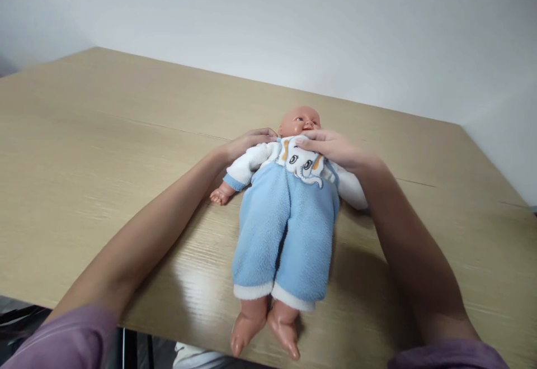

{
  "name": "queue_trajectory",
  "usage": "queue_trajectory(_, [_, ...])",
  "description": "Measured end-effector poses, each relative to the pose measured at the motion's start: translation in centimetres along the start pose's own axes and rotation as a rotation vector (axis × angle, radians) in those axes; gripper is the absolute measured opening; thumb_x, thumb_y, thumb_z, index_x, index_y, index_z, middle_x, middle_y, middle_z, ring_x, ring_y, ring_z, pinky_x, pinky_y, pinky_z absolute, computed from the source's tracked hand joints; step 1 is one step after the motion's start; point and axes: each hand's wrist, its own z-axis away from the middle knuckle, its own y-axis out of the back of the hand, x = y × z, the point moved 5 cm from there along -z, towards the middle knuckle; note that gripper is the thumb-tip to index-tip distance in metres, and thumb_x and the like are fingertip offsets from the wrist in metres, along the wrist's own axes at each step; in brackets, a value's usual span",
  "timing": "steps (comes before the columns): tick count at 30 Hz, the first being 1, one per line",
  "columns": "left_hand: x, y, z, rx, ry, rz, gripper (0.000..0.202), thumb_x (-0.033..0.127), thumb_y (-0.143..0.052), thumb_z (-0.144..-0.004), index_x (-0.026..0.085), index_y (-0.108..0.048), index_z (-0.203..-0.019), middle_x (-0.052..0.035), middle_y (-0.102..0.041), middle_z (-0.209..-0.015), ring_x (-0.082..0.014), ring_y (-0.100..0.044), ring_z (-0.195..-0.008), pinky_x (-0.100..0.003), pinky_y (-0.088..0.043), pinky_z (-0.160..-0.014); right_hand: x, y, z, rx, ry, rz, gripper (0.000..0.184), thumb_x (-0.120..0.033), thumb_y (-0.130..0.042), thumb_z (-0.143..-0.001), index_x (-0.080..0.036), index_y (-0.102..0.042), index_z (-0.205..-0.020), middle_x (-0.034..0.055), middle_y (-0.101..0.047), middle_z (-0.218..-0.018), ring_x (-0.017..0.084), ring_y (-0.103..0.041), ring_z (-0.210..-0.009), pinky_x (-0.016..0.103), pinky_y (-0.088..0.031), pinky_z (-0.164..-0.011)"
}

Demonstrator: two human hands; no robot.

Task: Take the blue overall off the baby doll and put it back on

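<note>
The doll [285, 218] lies on its back on the wooden surface [104, 134], close to the near edge, its head [300, 120] away from you and its bare feet [264, 332] towards you, reaching the edge. It wears a blue fleece romper with white cuffs and a white top with an elephant patch [306, 165] on the chest.

Your left grip [247, 142] rests on the doll's shoulder on your left side, fingers curved over the white sleeve and reaching towards the neck; the thumb is hidden, so you cannot tell whether it is clasped or only laid on. Your right grip [331, 148] lies across the upper chest just under the chin, fingers stretched along the collar and touching the cloth; whether they pinch it cannot be told either.

Both your forearms run along either side of the doll, with purple sleeves [71, 341] at the bottom corners. A pale wall [293, 22] stands behind the surface
</note>
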Motion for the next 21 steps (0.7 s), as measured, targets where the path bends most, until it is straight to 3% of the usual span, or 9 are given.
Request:
queue_trajectory(4, [0.9,0.9,0.3,-0.021,-0.054,-0.129,0.035,0.046,-0.083,-0.086,0.020,-0.069,-0.104,-0.0041,-0.071,-0.103,-0.0201,-0.064,-0.091,-0.033,-0.053,-0.083,0.3,1.9,0.8,0.050,0.001,0.240,0.033,-0.052,-0.088,-0.097,-0.022,-0.087,-0.110,0.0070,-0.084,-0.111,0.023,-0.074,-0.097,0.029,-0.060,-0.079])
queue_trajectory(8, [4.0,1.7,2.4,0.080,-0.288,-0.395,0.039,0.051,-0.081,-0.091,0.020,-0.066,-0.111,-0.0070,-0.070,-0.118,-0.0181,-0.061,-0.092,-0.032,-0.051,-0.084,1.3,1.8,0.5,0.052,-0.003,0.244,0.039,-0.056,-0.089,-0.095,-0.023,-0.087,-0.114,0.0082,-0.083,-0.108,0.025,-0.073,-0.090,0.033,-0.059,-0.075])
queue_trajectory(11, [6.2,0.8,4.8,-0.093,-0.378,-0.450,0.035,0.051,-0.079,-0.096,0.021,-0.067,-0.108,-0.0063,-0.072,-0.112,-0.0191,-0.062,-0.094,-0.033,-0.051,-0.087,1.5,1.6,0.4,0.059,0.013,0.265,0.043,-0.060,-0.089,-0.093,-0.022,-0.085,-0.113,0.0076,-0.082,-0.105,0.023,-0.073,-0.086,0.032,-0.058,-0.071])
queue_trajectory(15, [6.7,-0.3,6.9,-0.344,-0.266,-0.548,0.031,0.050,-0.077,-0.094,0.021,-0.070,-0.104,-0.0057,-0.074,-0.103,-0.0215,-0.066,-0.091,-0.033,-0.052,-0.083,1.6,1.5,0.5,0.047,0.039,0.278,0.048,-0.067,-0.086,-0.093,-0.022,-0.083,-0.110,0.0065,-0.081,-0.100,0.021,-0.071,-0.082,0.030,-0.055,-0.067])
queue_trajectory(21, [5.8,0.3,7.0,-0.412,-0.080,-0.721,0.022,0.037,-0.075,-0.083,0.022,-0.072,-0.098,-0.0045,-0.077,-0.094,-0.0236,-0.071,-0.079,-0.033,-0.052,-0.073,1.6,1.2,0.8,0.060,0.103,0.292,0.052,-0.071,-0.083,-0.092,-0.021,-0.082,-0.108,0.0049,-0.079,-0.098,0.019,-0.069,-0.082,0.028,-0.053,-0.067])
